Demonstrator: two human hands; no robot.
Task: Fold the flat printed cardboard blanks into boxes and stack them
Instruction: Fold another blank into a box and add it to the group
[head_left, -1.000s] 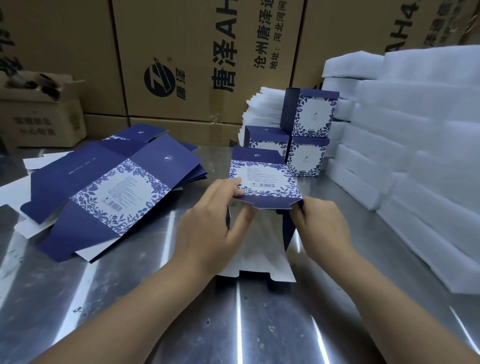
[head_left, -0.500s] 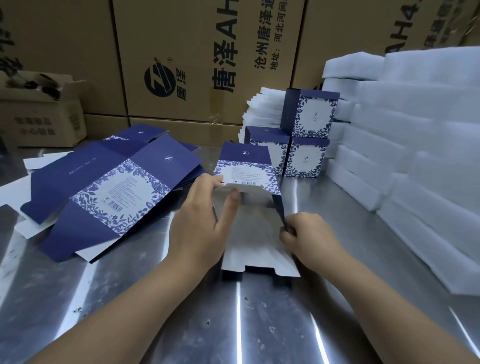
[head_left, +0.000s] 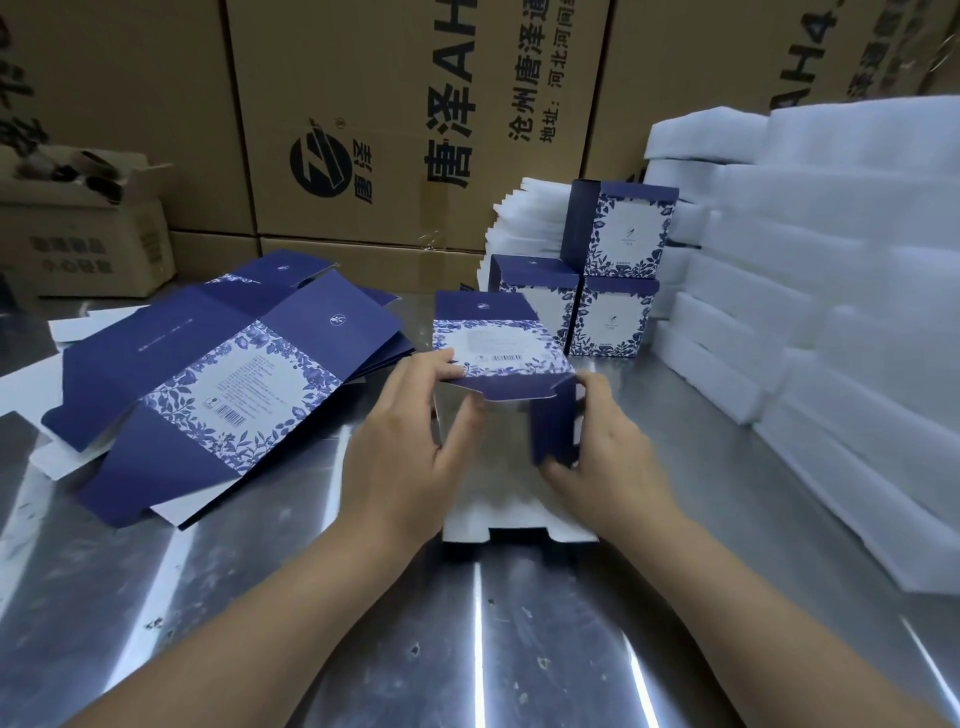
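1 part-folded blank (head_left: 498, 343), ctr of steel table (head_left: 519, 649): left hand (head_left: 400, 452) grips its left edge, right hand (head_left: 608, 447) pinches the blue side flap. 3 finished boxes (head_left: 613, 322) far ctr-right, 1 atop 2. Fanned pile of flat blanks (head_left: 218, 374) left, qty unclear; white foam slabs (head_left: 831, 260) right.

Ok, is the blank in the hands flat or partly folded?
Partly folded: the blank has its printed panel raised off the white base and a blue side flap upright, gripped by left hand and right hand.
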